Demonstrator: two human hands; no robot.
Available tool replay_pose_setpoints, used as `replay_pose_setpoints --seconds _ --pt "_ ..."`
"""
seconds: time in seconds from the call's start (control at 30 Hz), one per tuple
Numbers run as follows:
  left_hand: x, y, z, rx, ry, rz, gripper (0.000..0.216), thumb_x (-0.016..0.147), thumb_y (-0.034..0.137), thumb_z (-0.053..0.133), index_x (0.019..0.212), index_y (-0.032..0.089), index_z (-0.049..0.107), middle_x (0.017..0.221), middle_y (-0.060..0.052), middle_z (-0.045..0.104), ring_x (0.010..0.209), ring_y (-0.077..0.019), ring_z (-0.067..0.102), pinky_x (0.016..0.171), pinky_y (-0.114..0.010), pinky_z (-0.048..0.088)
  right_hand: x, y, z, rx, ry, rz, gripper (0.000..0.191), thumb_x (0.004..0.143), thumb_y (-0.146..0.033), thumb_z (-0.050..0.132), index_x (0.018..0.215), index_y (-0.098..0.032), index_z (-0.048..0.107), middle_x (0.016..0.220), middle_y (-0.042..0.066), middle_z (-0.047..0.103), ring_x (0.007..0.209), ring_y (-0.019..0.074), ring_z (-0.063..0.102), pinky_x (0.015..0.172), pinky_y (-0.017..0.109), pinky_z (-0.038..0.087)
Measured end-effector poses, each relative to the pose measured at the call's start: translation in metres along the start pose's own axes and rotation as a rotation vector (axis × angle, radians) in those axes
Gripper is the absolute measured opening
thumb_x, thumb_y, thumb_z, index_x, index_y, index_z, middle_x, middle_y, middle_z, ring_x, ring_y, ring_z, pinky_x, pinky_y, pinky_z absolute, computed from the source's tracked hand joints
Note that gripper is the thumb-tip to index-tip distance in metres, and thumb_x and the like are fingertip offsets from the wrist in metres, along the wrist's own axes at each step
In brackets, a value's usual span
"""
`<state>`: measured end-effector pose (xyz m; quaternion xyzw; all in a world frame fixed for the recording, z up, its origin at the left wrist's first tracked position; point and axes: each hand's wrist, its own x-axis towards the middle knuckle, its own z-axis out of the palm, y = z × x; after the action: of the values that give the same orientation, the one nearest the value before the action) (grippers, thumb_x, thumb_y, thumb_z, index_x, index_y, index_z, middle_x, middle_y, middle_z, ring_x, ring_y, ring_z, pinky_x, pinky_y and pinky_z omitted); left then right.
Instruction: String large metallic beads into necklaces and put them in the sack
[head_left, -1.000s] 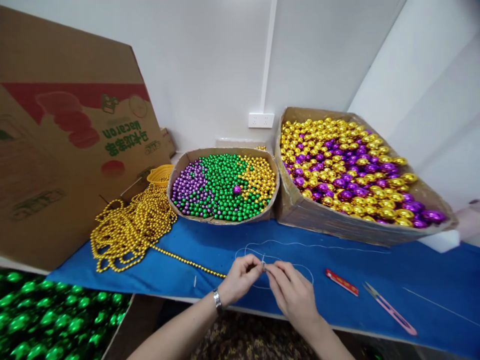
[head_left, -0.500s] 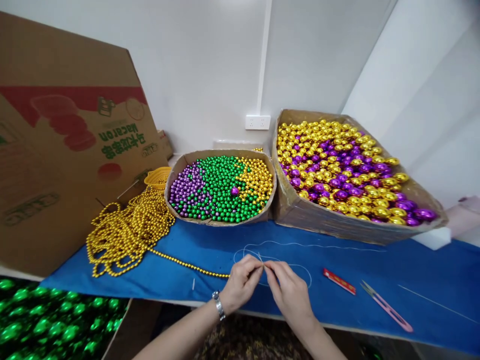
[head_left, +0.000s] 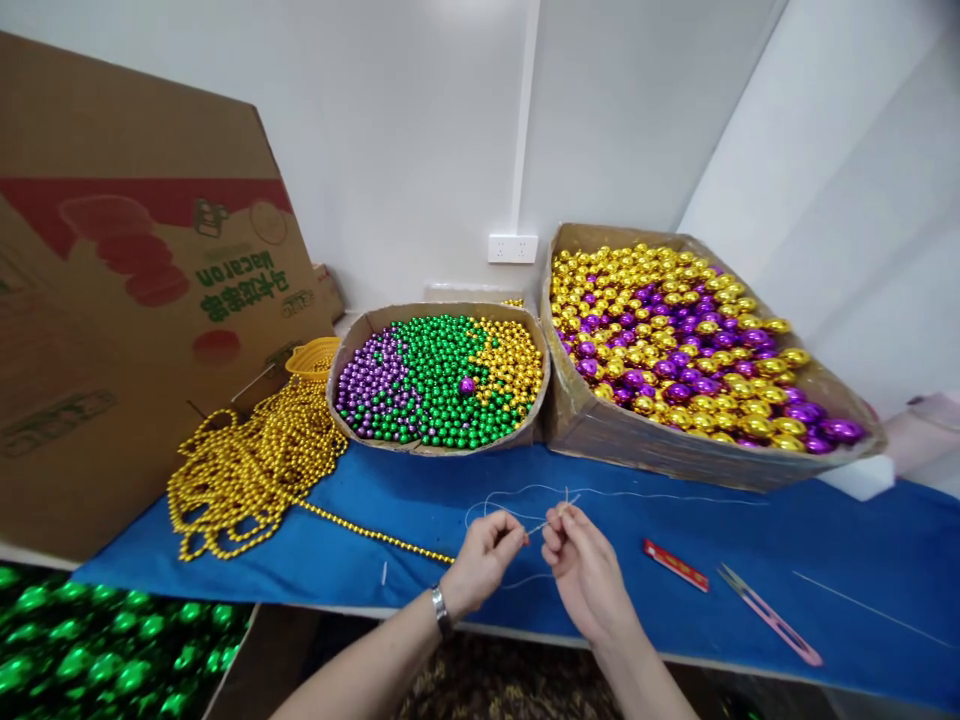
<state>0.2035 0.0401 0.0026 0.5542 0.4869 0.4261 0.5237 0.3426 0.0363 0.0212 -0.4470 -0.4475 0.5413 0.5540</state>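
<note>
Over the front of the blue cloth, my left hand (head_left: pixel 484 560) pinches a thin pale string (head_left: pixel 538 526). My right hand (head_left: pixel 583 565) closes its thumb and fingertips on the same string a little to the right, and short ends stick up past the fingers. A short stretch of string spans the gap between the hands. Thin white thread (head_left: pixel 517 489) loops over the cloth behind them. A strand of gold beads (head_left: pixel 375 535) runs from a gold bead heap (head_left: pixel 259 460) to beside my left hand; whether it joins the string is hidden.
A box of small purple, green and gold beads (head_left: pixel 439 380) stands behind the hands. To its right is a larger box of gold and purple beads (head_left: pixel 675 350). Pink-handled snips (head_left: pixel 772 615), a red packet (head_left: pixel 675 565) and a thin needle-like rod (head_left: pixel 870 605) lie right. A tall carton (head_left: pixel 150 300) stands left.
My hands have drawn apart, the right one moving up and to the right and turning its palm more into view. String now shows between them.
</note>
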Motion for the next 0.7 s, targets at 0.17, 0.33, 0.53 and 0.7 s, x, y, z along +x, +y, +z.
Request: replay_pose_setpoints --seconds 0.17,0.33,0.53,0.7 --pt "0.003 -0.005 -0.010 0.133 -0.113 0.072 0.030 0.085 0.040 0.049 0.075 0.014 0.059 0.068 -0.001 0.058 0.065 -0.0127 0.049 0.062 -0.023 0.038 0.001 -0.006 0.002 0.223 0.023 0.094 0.024 0.081 -0.044 0.058 0.086 -0.023 0.047 0.089 0.002 0.057 0.058 0.0097 0.049 0.048 0.022 0.042" --pt "0.001 0.004 -0.030 0.390 -0.179 0.145 0.024 0.086 0.034 0.048 0.083 0.015 0.063 0.077 -0.002 0.064 0.071 -0.0136 0.055 0.066 -0.023 0.041 0.004 -0.011 -0.002 0.259 0.036 0.040 0.020 0.085 -0.041 0.054 0.087 -0.024 0.045 0.070 -0.006 0.049 0.057 0.0089 0.050 0.062 0.027 0.050" --pt "0.001 0.012 -0.042 0.459 -0.195 0.222 0.021 0.085 0.026 0.050 0.100 0.018 0.061 0.091 -0.004 0.067 0.082 -0.0161 0.060 0.074 -0.026 0.046 0.003 0.009 -0.003 -0.523 -0.126 -0.461 0.018 0.086 -0.029 0.054 0.102 -0.023 0.060 0.082 0.004 0.059 0.079 0.0189 0.057 0.082 0.039 0.049" --pt "0.000 0.001 -0.047 0.655 -0.093 0.310 0.065 0.079 0.027 0.058 0.138 0.024 0.030 0.127 -0.011 0.048 0.107 -0.0223 0.053 0.088 -0.037 0.047 0.006 0.010 -0.002 -1.025 -0.249 -0.878 0.038 0.090 -0.016 0.044 0.127 -0.022 0.050 0.088 0.007 0.061 0.089 0.0216 0.058 0.089 0.042 0.047"
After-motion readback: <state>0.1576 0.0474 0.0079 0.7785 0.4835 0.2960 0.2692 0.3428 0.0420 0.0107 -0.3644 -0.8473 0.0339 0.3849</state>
